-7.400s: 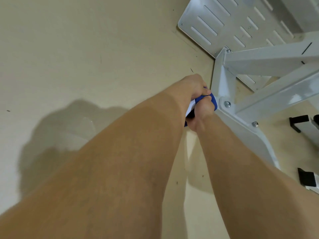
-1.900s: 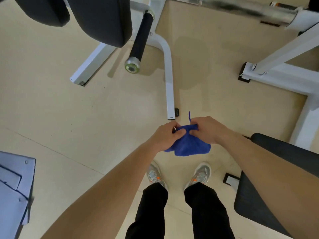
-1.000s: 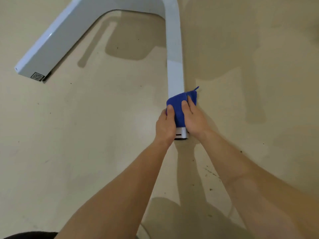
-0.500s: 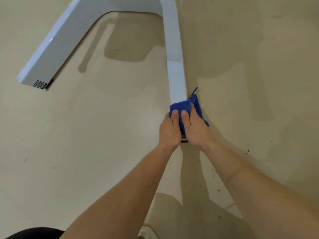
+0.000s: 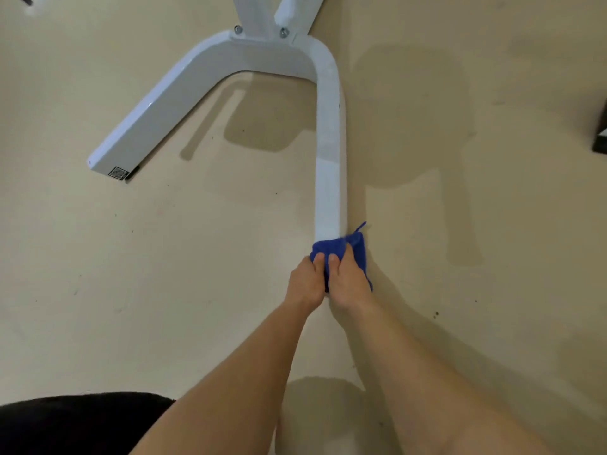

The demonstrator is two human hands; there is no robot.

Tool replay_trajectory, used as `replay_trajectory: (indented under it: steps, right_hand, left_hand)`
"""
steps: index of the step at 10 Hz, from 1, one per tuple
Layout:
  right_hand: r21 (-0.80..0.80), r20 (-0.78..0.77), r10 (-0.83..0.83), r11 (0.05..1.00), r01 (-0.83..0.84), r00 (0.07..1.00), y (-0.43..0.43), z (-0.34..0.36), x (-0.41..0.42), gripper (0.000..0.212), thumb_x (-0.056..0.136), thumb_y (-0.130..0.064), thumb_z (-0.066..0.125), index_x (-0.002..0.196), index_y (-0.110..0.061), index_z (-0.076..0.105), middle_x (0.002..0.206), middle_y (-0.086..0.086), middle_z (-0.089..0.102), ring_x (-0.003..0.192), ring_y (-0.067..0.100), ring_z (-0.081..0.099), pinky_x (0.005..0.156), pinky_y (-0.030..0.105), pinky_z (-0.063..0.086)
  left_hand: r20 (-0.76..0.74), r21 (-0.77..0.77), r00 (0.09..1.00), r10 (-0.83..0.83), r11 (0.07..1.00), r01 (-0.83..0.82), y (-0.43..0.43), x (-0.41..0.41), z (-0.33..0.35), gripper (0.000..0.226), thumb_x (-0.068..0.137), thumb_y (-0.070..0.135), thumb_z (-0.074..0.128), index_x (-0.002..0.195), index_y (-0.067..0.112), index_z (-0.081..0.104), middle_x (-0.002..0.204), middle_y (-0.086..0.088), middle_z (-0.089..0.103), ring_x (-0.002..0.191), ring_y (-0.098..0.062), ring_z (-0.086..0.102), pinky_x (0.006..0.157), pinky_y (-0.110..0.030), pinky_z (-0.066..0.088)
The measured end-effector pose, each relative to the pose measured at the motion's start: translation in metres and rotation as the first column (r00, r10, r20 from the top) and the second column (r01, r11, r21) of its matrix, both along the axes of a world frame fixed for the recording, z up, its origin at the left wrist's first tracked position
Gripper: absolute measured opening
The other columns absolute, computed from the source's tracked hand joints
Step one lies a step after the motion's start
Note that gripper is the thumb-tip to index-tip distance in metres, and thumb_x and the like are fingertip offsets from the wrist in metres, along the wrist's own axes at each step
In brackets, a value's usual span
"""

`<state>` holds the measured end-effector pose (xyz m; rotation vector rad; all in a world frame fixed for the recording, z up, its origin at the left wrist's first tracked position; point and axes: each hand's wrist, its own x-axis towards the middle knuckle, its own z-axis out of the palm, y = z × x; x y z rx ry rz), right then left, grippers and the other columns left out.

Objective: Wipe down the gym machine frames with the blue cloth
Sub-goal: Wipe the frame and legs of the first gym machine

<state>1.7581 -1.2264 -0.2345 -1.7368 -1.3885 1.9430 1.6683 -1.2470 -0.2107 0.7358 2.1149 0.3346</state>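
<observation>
Now the blue cloth (image 5: 335, 251) sits at the very near tip of the white frame leg (image 5: 330, 159). A second ago it lay slightly farther up, with the end cap showing below the fingers. The cap is now hidden under the hands, so the stroke appears to have run down to the leg's end. The left hand (image 5: 305, 284) and right hand (image 5: 348, 284) are side by side, both curled round the cloth and clamping it over the tube from either side, thumbs on top. That suggests this short stretch is done, while the long run up to the bend and the other leg (image 5: 157, 123) are probably still to wipe. The frame is glossy painted metal, a flat-sided tube bent into a wide U, smooth enough to catch pale highlights. Two bolts (image 5: 238, 29) pin it to the uprights at the top. A small square sticker (image 5: 118, 173) marks the far leg's end. The cloth looks soft and nappy, bunched thick, with one corner sticking up to the right. The floor (image 5: 460, 224) is matt beige with scattered specks.
</observation>
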Motion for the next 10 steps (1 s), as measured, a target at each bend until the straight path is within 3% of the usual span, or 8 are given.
replay_trajectory:
  steps: [1,2,4,6,7,8,9,10]
  right_hand:
    - [0.041,0.009,0.052,0.998,-0.053,0.999,0.018,0.0,-0.002,0.053,0.107,-0.037,0.027,0.155,-0.018,0.019,0.129,0.01,0.059,0.108,0.023,0.061,0.084,0.028,0.043]
    - [0.158,-0.011,-0.017,0.987,0.019,1.0,0.037,-0.009,-0.012,0.055,0.106,-0.038,0.03,0.156,-0.019,0.017,0.126,0.01,0.061,0.105,0.022,0.063,0.083,0.03,0.048]
    - [0.2,-0.08,-0.058,0.977,0.073,0.995,0.098,-0.027,-0.034,0.061,0.106,-0.041,0.028,0.158,-0.015,0.01,0.149,0.014,0.045,0.129,0.028,0.051,0.105,0.04,0.044]
    - [0.306,-0.03,-0.043,0.951,0.05,0.999,0.2,-0.033,-0.061,0.052,0.106,-0.036,0.029,0.15,-0.007,0.026,0.129,0.02,0.058,0.112,0.035,0.058,0.084,0.036,0.043]
    - [0.257,-0.029,-0.031,0.966,0.037,0.999,0.212,-0.032,-0.065,0.057,0.108,-0.037,0.024,0.155,-0.008,0.015,0.132,0.018,0.057,0.113,0.034,0.059,0.084,0.034,0.042]
    - [0.333,-0.053,-0.055,0.94,0.07,0.997,0.176,-0.029,-0.054,0.052,0.106,-0.033,0.03,0.152,-0.011,0.022,0.137,0.015,0.053,0.12,0.033,0.055,0.094,0.038,0.045]
    - [0.31,-0.097,-0.016,0.95,0.045,0.995,0.143,-0.028,-0.041,0.057,0.102,-0.041,0.028,0.154,-0.017,0.02,0.144,0.011,0.049,0.128,0.03,0.051,0.105,0.046,0.044]
    - [0.33,-0.053,0.023,0.944,-0.004,0.998,0.15,-0.03,-0.041,0.061,0.1,-0.043,0.025,0.154,-0.015,0.02,0.143,0.015,0.049,0.128,0.033,0.051,0.105,0.047,0.044]
  left_hand:
    - [-0.004,0.034,1.0,0.002,0.999,-0.001,0.01,-0.003,-0.002,0.04,0.107,0.038,0.03,0.102,0.008,0.056,0.095,-0.003,0.064,0.081,-0.015,0.059,0.068,-0.025,0.048]
    - [0.012,0.101,1.0,0.014,0.995,-0.015,0.029,-0.013,-0.013,0.041,0.106,0.039,0.031,0.103,0.009,0.058,0.096,-0.005,0.067,0.082,-0.016,0.061,0.07,-0.027,0.049]
    - [-0.014,0.179,0.996,-0.084,0.98,0.085,0.091,-0.037,-0.022,0.048,0.106,0.042,0.03,0.102,0.006,0.062,0.097,-0.009,0.07,0.086,-0.022,0.063,0.083,-0.039,0.052]
    - [-0.037,0.301,0.997,-0.069,0.951,0.077,0.188,-0.062,-0.029,0.051,0.107,0.039,0.03,0.107,0.002,0.066,0.104,-0.017,0.071,0.101,-0.034,0.065,0.093,-0.05,0.05]
    - [-0.015,0.334,0.998,-0.066,0.94,0.067,0.203,-0.065,-0.031,0.048,0.108,0.036,0.028,0.108,0.005,0.066,0.104,-0.013,0.071,0.101,-0.03,0.066,0.094,-0.046,0.051]
    - [0.007,0.322,0.996,-0.091,0.943,0.083,0.166,-0.06,-0.036,0.047,0.107,0.04,0.028,0.107,0.01,0.064,0.103,-0.007,0.071,0.099,-0.024,0.067,0.093,-0.044,0.052]
    - [0.044,0.327,0.995,-0.085,0.943,0.066,0.134,-0.053,-0.042,0.048,0.106,0.045,0.027,0.107,0.014,0.064,0.101,-0.002,0.072,0.096,-0.017,0.067,0.092,-0.042,0.053]
    - [0.043,0.318,0.994,-0.104,0.944,0.085,0.146,-0.06,-0.044,0.051,0.105,0.048,0.026,0.105,0.015,0.065,0.098,-0.002,0.072,0.093,-0.017,0.068,0.09,-0.044,0.054]
